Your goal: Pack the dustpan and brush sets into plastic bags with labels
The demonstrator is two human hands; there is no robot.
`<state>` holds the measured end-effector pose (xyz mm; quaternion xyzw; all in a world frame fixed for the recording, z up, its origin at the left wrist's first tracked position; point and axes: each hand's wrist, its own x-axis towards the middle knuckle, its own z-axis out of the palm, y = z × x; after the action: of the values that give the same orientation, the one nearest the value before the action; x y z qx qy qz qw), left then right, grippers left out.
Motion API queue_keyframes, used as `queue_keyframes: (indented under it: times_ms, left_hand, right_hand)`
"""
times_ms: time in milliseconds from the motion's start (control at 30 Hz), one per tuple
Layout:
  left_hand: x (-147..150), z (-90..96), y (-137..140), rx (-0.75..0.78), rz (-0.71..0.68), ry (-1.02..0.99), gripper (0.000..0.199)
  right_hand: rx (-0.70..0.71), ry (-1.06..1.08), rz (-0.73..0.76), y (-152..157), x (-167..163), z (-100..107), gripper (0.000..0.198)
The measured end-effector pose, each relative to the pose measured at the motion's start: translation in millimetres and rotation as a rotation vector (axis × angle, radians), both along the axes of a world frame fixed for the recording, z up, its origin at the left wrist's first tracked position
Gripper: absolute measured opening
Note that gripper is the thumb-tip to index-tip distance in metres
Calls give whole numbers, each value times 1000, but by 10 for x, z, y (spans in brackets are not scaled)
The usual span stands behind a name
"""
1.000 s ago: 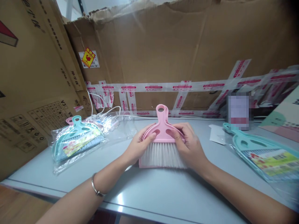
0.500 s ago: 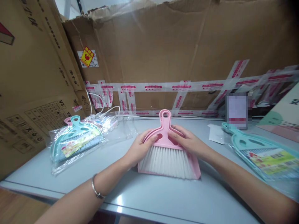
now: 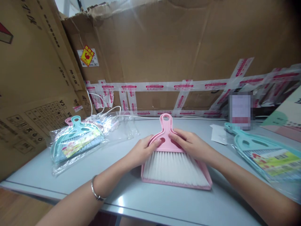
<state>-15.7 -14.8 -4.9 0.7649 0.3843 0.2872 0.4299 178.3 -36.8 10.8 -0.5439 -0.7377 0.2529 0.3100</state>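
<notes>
A pink hand brush (image 3: 174,168) with white bristles lies nested against a pink dustpan (image 3: 208,175), both handles lined up and pointing away from me. My left hand (image 3: 147,150) grips the left side of the pair, thumb on top near the brush's oval hole. On the right side, my right hand (image 3: 190,143) holds the same pair, its fingers over the upper edge. The fingers beneath are hidden. The front rim of the dustpan faces me, low over the table.
A bagged turquoise brush set (image 3: 78,139) lies at left on the grey table (image 3: 122,191). Another turquoise set (image 3: 263,153) is at right, beside a white paper (image 3: 218,134). Cardboard boxes (image 3: 150,40) wall the back; white cables (image 3: 113,110) run along them.
The brush and dustpan have tilted, so more of the bristles and the dustpan's front rim show. Their front edge has come a little closer to me. Both hands keep hold.
</notes>
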Motion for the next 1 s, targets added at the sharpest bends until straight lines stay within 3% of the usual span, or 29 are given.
queue_keyframes:
  times_ms: [233,400,467,533,567,667,800,1000]
  left_hand:
    - [-18,20,-9,24,-3,-38,35]
    - [-3,39,-14,22,36,4,37]
    - [-7,43,-8,13,55,25,37]
    - [-19,47,0,15,71,25,37]
    - [-26,48,3,16,76,21,37]
    - [-44,53,8,18,79,22,37]
    - [-59,56,17,28,84,39,39]
    - [-78,48,35,22,119,12,37]
  right_hand:
    - [37,-22,-18,-18,-36,13,34]
    - [-45,30,109,60,100,94,40]
    - [-48,-77,30,141,315,123,43]
    - [-46,-321,-183,236,619,111,40]
    - [-91,-527,-297,280,783,87,37]
    - [-224,-705,-470,356,1183,-34,26]
    - [-257,-712,-529,342,1292,-168,18]
    - [-70,-465,-585,345,1148,-166,27]
